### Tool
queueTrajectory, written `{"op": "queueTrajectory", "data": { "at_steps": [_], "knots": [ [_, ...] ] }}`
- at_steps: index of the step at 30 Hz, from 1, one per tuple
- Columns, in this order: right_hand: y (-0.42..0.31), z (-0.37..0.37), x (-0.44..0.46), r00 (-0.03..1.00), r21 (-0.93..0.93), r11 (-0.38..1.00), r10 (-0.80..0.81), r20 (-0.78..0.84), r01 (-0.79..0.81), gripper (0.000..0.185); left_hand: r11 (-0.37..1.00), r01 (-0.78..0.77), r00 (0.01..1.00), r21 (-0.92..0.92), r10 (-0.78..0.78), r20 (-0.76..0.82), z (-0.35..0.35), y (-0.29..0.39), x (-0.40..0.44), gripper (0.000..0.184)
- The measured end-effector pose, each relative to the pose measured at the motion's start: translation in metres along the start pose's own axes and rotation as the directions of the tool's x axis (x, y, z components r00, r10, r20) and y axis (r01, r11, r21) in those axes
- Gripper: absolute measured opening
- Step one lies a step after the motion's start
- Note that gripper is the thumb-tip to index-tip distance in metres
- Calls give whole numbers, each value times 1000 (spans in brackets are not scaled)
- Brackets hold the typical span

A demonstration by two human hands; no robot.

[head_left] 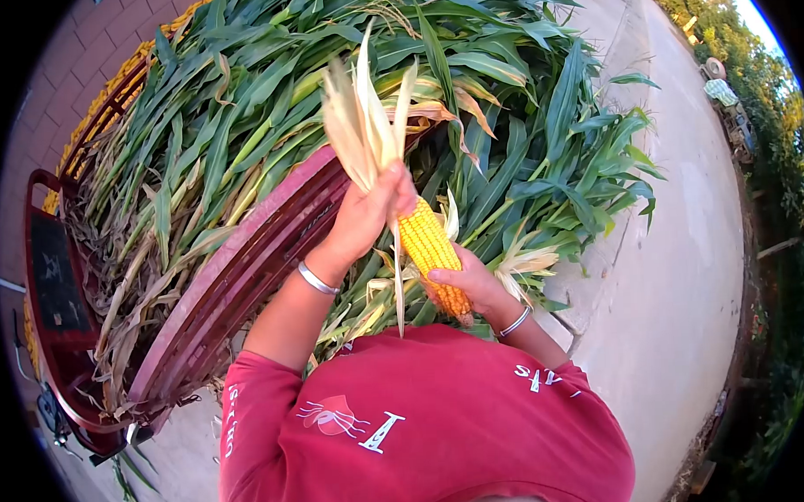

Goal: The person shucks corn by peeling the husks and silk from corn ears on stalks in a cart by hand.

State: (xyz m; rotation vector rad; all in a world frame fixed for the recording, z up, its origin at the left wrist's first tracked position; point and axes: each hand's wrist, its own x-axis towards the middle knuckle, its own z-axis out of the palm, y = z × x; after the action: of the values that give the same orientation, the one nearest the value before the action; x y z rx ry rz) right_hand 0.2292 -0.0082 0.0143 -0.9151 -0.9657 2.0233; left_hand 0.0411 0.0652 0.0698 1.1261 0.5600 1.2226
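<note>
A yellow ear of corn (428, 241) is held in front of my chest, its kernels bare, pointing down and to the right. My left hand (378, 203) is closed round the pulled-back pale husk (362, 133) at the ear's upper end. The husk's dry leaves spread upward above the fist, partly blurred. Near the lower end, my right hand (469, 280) grips the ear with the thumb laid across the kernels. A thin husk strip (398, 278) hangs beside the ear. Another dry husk (526, 263) lies among stalks just right of my right hand.
Green corn stalks (264, 105) fill a dark red metal cart (234, 257) at the left and spill over beyond my hands. Concrete pavement (668, 268) runs along the right, bordered by greenery (779, 149). Yellow corn (117, 79) lines the brick-patterned surface at the upper left.
</note>
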Motion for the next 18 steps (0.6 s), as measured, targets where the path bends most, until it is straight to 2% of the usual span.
{"op": "queueTrajectory", "data": {
  "at_steps": [2,3,4,5,7,8,9,10,11,12,13,14,15,16,18],
  "knots": [
    [7,-3,4,1000,-39,999,-10,23,11,49,914,-10,996,-406,-26,-83,-5,0,10,40],
    [16,-8,7,990,146,989,0,145,-22,50,806,-37,991,-591,-47,-127,-4,2,13,41],
    [19,-9,9,964,317,946,-14,264,-73,52,787,-38,982,-616,-84,-167,1,6,13,42],
    [25,-2,5,986,467,873,73,152,-137,61,607,-31,988,-794,-101,-115,-4,9,14,41],
    [43,9,15,937,767,634,-198,288,-102,63,541,-56,993,-839,-60,-104,-9,7,20,41],
    [39,11,19,914,763,637,-238,330,-109,67,538,-62,994,-841,-46,-103,-7,9,22,41],
    [35,8,22,880,741,663,-286,379,-104,66,651,-72,990,-756,-46,-134,-4,11,21,40],
    [31,3,24,875,716,689,-270,403,-117,67,755,-72,985,-652,-48,-164,-2,13,21,39],
    [27,-2,22,870,690,712,-254,423,-128,68,852,-85,992,-517,27,-120,-6,17,19,26],
    [24,-5,19,868,689,713,-258,425,-126,68,963,-72,989,-259,36,-141,-6,23,13,14],
    [16,-3,14,882,675,725,-221,417,-138,64,999,-49,986,16,51,-157,-4,31,7,18],
    [12,-3,11,896,660,736,-182,406,-150,60,957,-56,998,285,53,19,-20,33,2,48],
    [13,-4,9,896,659,738,-184,405,-147,60,957,-59,998,284,56,22,-22,27,2,48],
    [15,-3,7,899,651,743,-167,406,-156,59,933,-144,983,329,95,160,-20,28,2,56],
    [18,2,3,904,614,769,-119,411,-178,56,835,-194,950,515,27,313,-16,35,-3,63]
  ]
}}
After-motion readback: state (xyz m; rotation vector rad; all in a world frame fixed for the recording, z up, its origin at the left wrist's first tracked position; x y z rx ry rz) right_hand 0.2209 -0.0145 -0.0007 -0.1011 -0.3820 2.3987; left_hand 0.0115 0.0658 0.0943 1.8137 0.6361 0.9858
